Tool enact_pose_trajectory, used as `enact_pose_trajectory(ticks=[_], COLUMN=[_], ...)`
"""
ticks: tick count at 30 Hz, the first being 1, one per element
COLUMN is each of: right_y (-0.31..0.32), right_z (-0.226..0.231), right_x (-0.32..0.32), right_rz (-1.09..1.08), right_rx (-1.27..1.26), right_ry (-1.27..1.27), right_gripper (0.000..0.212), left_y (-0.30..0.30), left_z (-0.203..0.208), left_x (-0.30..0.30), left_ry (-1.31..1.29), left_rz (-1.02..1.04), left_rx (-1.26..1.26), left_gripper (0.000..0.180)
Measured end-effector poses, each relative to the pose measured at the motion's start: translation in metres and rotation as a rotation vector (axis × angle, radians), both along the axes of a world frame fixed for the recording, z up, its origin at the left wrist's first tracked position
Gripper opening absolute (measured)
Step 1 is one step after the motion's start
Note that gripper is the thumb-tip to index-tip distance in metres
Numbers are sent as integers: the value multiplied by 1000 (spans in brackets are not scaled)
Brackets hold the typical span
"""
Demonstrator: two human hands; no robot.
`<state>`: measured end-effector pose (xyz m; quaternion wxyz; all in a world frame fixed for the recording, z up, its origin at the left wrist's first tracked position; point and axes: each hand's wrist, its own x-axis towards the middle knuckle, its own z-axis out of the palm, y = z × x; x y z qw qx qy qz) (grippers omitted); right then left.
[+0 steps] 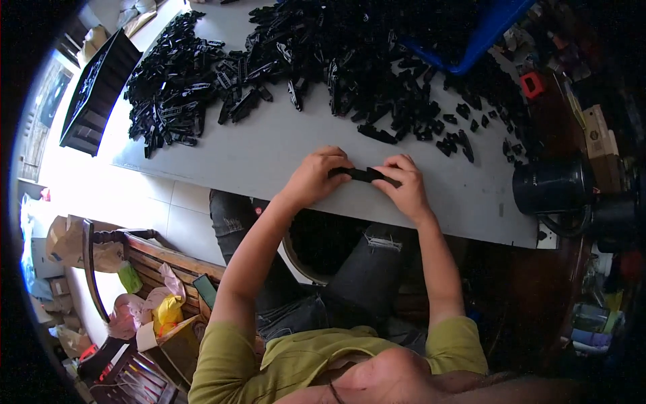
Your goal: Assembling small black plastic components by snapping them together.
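Between my two hands, just above the near edge of the grey table (256, 156), is a small long black plastic part (363, 175). My left hand (319, 172) pinches its left end between thumb and fingers. At its right end my right hand (404, 183) grips in the same way. The fingers cover both ends, so I cannot tell whether it is one part or two pressed together. Beyond my hands lies a wide heap of loose black plastic parts (296, 54), some long and narrow, with smaller pieces (464, 111) scattered at the right.
A black crate (101, 101) stands at the table's left edge. At the back right a blue plastic bin (494, 34) rests over the heap. A black cylindrical container (552, 185) and a red object (531, 85) sit at the right. A wooden bench (161, 259) with bags is at lower left.
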<state>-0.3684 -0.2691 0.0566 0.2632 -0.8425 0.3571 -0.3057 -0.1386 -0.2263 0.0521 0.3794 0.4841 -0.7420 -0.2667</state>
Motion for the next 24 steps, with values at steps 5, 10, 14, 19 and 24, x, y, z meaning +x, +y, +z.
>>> enact_pose_trajectory(ticks=[5,10,14,19,24], right_y=[2,-2,-15,-49,-89], right_z=[3,-12,-7,-1,17], right_x=[-3,17,-12,-63,-55], right_rz=[-32,21,-70,-600,-336], right_rx=[26,-175,4,-255,17], right_ry=[42,52,-131,226,442], right_gripper=[29,30,26,17,18], left_y=[-3,0,3,2,4], left_z=[2,-5,-2,3,7], left_x=[-3,-3,-6,-6,-4], left_ry=[-8,24,-35,-82,-101], left_rz=[-32,-1,6,6,-35], left_rx=[-9,59,-4,-23,-27], left_gripper=[22,24,24,23,23])
